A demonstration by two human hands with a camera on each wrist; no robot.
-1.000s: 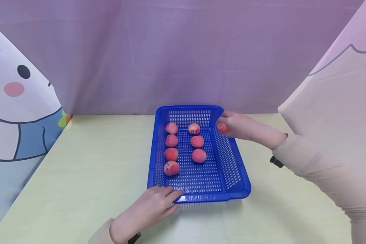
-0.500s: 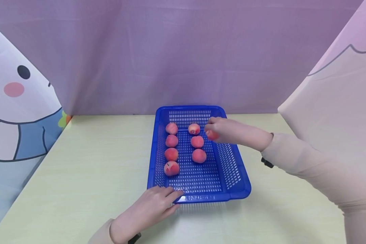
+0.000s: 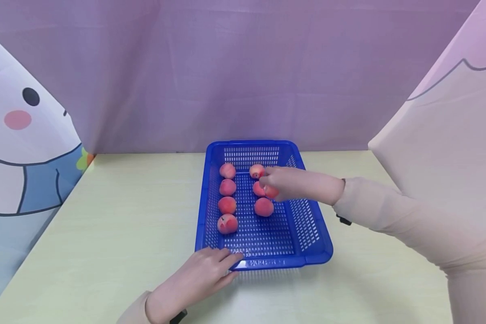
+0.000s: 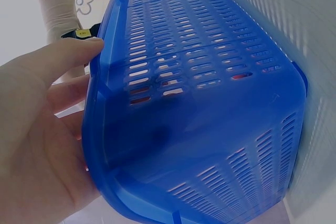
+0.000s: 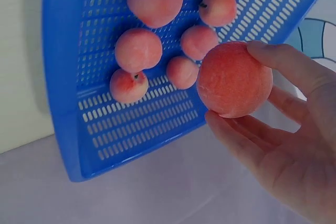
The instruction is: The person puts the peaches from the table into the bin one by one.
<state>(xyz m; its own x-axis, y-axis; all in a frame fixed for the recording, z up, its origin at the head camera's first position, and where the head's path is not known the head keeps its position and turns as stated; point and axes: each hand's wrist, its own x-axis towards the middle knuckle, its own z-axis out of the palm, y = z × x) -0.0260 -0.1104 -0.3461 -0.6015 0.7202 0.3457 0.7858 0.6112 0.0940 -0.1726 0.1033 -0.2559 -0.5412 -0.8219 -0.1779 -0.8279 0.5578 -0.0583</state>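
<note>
The right hand (image 3: 285, 183) curls its fingers (image 5: 286, 64) round a fuzzy round peach (image 5: 234, 79), held over the basket's (image 3: 305, 258) middle. Seven more peaches lie inside the perforated blue plastic basket: four along its left wall, three beside them. The left hand (image 3: 198, 274) lies with relaxed fingers on the near left corner rim.

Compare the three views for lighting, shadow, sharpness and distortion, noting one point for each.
Head view: even, soft light, only a faint shadow under the blue perforated plastic basket. Left wrist view: the basket looms huge and stretched, with the left hand soft-edged. Right wrist view: the held pink-orange round peach is sharp, and the basket rim bends with wide-angle distortion.
</note>
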